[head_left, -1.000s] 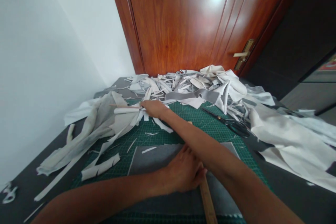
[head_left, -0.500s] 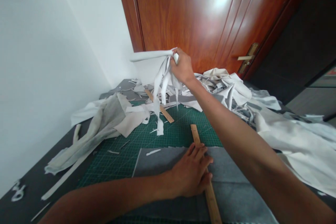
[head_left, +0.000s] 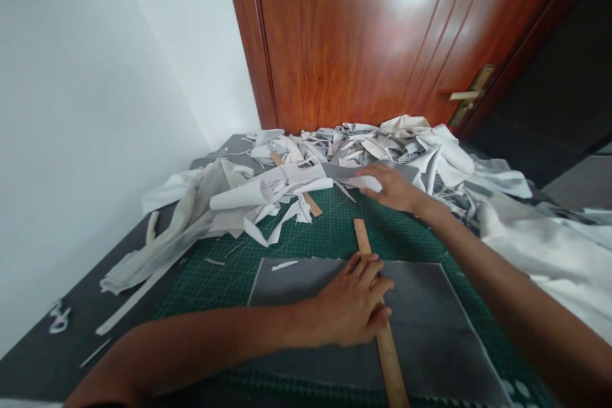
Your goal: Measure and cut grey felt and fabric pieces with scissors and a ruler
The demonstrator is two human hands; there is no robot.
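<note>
My left hand point(head_left: 356, 299) lies across a wooden ruler point(head_left: 393, 366), its fingers curled over the strip and pressing it down. Beneath the ruler is a rectangle of grey cloth point(head_left: 430, 319), flat on a green cutting mat point(head_left: 329, 229). A small white sliver point(head_left: 285, 265) rests near the cloth's far edge. My right hand point(head_left: 392, 188) hovers over the far part of the mat, open with its fingers apart, by the end of a white fabric strip point(head_left: 356, 182). A heap of white scraps point(head_left: 268, 194) sits to its left, partly covering a second wooden ruler point(head_left: 313, 205).
Piled offcuts point(head_left: 382, 140) line the back of the dark table point(head_left: 138, 255) against a brown door point(head_left: 349, 44). Long crumpled cloth point(head_left: 186, 223) lies at the left, near a white wall point(head_left: 119, 76). More pale fabric point(head_left: 535, 248) spreads along the right.
My right hand has let go of the bunch of white scraps, which now lies on the mat's far left, and has moved lower and to the right. My left hand stays on the ruler.
</note>
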